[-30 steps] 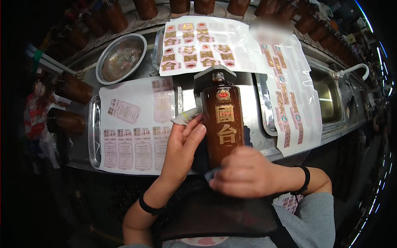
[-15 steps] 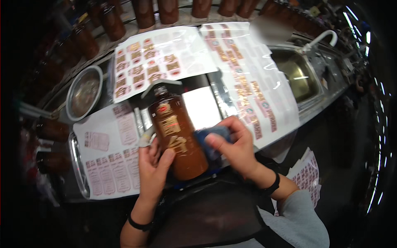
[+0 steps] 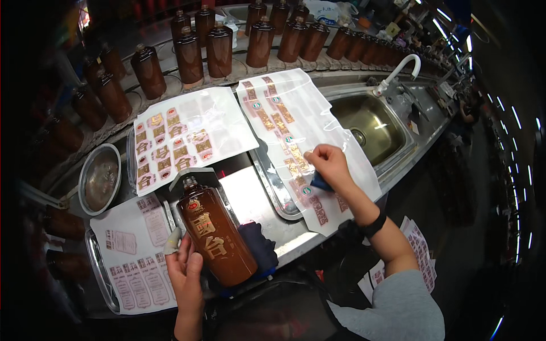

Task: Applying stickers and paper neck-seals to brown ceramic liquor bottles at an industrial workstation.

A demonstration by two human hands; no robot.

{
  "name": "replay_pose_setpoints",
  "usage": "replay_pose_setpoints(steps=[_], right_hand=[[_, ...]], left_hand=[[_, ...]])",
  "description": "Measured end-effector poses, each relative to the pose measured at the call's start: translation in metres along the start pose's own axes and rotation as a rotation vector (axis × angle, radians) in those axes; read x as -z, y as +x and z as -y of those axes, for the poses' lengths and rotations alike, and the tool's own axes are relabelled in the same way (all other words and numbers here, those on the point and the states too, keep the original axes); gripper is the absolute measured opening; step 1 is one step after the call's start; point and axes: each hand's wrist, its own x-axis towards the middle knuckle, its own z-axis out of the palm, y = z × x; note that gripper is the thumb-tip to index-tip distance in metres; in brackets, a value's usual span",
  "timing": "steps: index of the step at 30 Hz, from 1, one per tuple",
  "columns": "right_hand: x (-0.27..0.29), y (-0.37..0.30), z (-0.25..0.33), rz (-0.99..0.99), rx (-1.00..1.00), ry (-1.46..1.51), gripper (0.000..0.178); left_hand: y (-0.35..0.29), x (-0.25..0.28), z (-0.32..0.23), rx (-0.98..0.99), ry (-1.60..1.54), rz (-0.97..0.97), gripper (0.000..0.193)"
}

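A brown glass bottle (image 3: pixel 219 238) with gold characters and a small red emblem leans in a metal holder (image 3: pixel 193 172), its neck pointing away from me. My left hand (image 3: pixel 186 273) grips its left side, thumb along the edge; one finger wears a white cover. Over the right-hand decal sheet (image 3: pixel 278 113), my right hand (image 3: pixel 331 167) has thumb and forefinger pinched close above the gold decals. Below its curled fingers shows a flat blue piece (image 3: pixel 322 182), like a scraper, partly hidden. A dark blue cloth (image 3: pixel 257 247) lies against the bottle's right side.
Another decal sheet (image 3: pixel 199 122) lies behind the bottle, and a third (image 3: pixel 128 244) at left. A metal bowl (image 3: pixel 85 187) stands far left. Brown bottles (image 3: pixel 187 57) line the back ledge. At right are a sink (image 3: pixel 392 136) and white faucet (image 3: pixel 415 62).
My right hand has left the bottle's right side with the blue piece and moved right, over the decal sheet. My left hand stays at the bottle. The whole view has shifted.
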Motion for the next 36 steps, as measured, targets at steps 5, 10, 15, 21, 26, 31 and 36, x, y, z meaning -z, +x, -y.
replay_pose_setpoints(steps=[5,10,15,21,26,31,36], right_hand=[[-0.015,0.106,0.001,-0.157,0.053,-0.522,0.036],[-0.017,0.169,-0.008,-0.172,-0.194,-0.731,0.084],[0.046,0.175,-0.019,-0.372,-0.282,-0.874,0.085],[0.072,0.194,-0.063,-0.358,-0.322,-0.505,0.034],[0.058,0.134,0.012,-0.413,0.177,-0.619,0.018],[0.046,0.057,0.128,0.139,0.346,-0.175,0.018],[0.035,-0.055,0.237,0.417,0.435,0.084,0.014]], left_hand=[[-0.003,0.015,-0.002,0.057,0.038,-0.049,0.063],[-0.007,0.012,-0.008,0.033,0.104,-0.067,0.064],[-0.002,0.016,-0.007,0.033,0.098,-0.075,0.064],[0.002,0.021,-0.01,0.039,0.058,-0.071,0.061],[0.001,0.016,-0.03,0.013,0.085,-0.062,0.057],[-0.004,0.012,-0.044,-0.181,0.079,-0.136,0.045],[-0.021,0.014,-0.055,0.089,-0.08,0.158,0.042]])
